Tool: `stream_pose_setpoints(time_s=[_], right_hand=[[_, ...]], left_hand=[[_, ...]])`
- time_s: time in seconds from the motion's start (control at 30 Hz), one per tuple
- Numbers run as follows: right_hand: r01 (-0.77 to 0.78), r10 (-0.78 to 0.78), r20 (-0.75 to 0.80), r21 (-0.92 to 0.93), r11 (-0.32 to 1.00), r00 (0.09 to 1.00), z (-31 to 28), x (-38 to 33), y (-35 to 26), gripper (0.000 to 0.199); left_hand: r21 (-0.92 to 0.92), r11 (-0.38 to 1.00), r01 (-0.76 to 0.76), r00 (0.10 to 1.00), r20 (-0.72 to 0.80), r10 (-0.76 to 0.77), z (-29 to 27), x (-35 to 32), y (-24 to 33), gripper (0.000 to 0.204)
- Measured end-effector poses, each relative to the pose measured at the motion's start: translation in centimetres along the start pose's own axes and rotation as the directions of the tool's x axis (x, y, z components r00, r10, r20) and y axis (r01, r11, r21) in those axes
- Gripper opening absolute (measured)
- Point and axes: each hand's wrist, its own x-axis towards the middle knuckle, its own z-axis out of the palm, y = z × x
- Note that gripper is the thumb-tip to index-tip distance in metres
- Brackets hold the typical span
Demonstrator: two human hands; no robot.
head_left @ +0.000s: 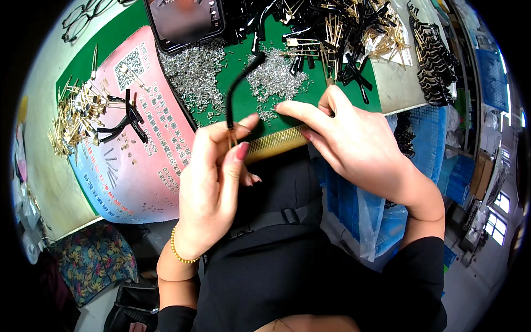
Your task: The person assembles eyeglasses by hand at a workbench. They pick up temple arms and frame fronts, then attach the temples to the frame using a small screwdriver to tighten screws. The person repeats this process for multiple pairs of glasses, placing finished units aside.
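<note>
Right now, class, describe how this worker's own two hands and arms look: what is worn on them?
Left hand: bare, long dark-pink painted nails, gold bead bracelet at the wrist. Right hand: bare, no jewellery visible. Black sleeves start near the elbows.

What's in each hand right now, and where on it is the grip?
The left hand pinches a black eyeglass temple arm at its lower end, where a gold metal piece shows. The right hand reaches its index fingertip into the pile of small silver screws; no held piece shows.

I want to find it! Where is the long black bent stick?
In the head view, the long black bent plastic stick stands near the middle, pinched in the left hand, rising over the green mat.
</note>
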Motion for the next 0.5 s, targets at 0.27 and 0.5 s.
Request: stream_pose_setpoints(time_s=[0.27,0.5], right_hand=[[-0.031,0.032,-0.017,0.022,0.999,0.999,0.5,-0.1,0.5,0.043],[0.010,-0.009,-0.041,0.043,0.999,0.999,0.6,0.4,0.7,0.044]], left_hand=[[0.070,0.998,0.007,0.998,0.064,-0.012,0.7,2.0,0.8,0.018],[-0.154,0.981,0.117,0.993,0.051,-0.110,0.4,0.8,0.5,0.017]])
